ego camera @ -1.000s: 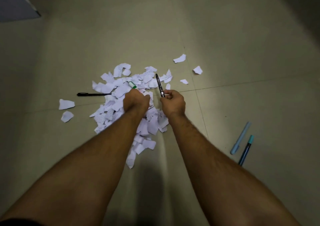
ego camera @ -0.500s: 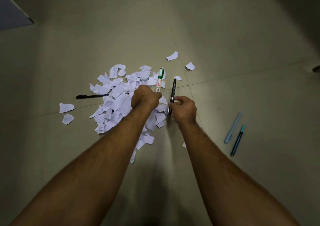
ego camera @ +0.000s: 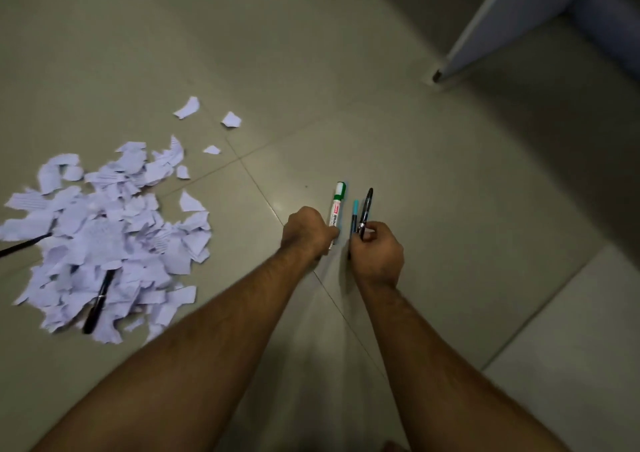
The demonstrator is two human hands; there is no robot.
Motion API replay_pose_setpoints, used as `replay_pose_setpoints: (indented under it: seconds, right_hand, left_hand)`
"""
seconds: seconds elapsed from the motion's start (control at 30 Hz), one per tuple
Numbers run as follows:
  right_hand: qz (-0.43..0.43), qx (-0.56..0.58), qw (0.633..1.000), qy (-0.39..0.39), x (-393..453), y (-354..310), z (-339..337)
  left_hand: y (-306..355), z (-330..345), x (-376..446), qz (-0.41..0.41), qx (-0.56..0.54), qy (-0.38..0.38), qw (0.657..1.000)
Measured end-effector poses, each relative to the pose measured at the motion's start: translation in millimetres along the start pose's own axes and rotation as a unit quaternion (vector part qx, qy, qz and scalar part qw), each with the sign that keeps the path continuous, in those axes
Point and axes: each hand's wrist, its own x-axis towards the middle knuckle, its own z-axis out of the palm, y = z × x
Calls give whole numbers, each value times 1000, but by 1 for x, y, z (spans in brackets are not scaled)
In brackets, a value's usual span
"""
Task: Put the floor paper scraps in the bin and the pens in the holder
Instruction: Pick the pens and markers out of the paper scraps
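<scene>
Left hand: curling its fingers round the green-capped marker, whose cap is pointing away from the person.
Right hand: gripping a black pen; a teal pen is standing beside it, possibly in the same grip.
Paper scraps: lying heaped on the floor, well left of both hands.
Loose pens: a black pen in the heap, another at the left edge.

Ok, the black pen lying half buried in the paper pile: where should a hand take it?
Grip the black pen by its exposed lower barrel, coming from the near end. It lies slanted atop the paper scraps; its upper end looks tucked under a scrap, so pinch low across the barrel.
</scene>
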Motion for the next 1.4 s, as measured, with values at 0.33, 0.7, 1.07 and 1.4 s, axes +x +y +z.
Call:
replay_pose_setpoints:
  seconds: [0.33, 0.7, 1.07, 1.4]
  right_hand:
    - [-13, -53, 998, -22, 6, 10, 4]
    - [-73, 72, 993, -64, -28, -73, 58]
    - [-217, 49, 924, -312, -149, -154, 160]
    - [-389, -169, 827, -369, -220, -154, 205]
  left_hand:
    - [-3, 21, -7, 66, 36, 20, 997]
    - [-54, -50, -7, 58, -38, 175, 982]
    - [-216, -175, -39, -78, -94, 335, 934]
    - [-323, -216, -40, -79, 108, 348, 928]
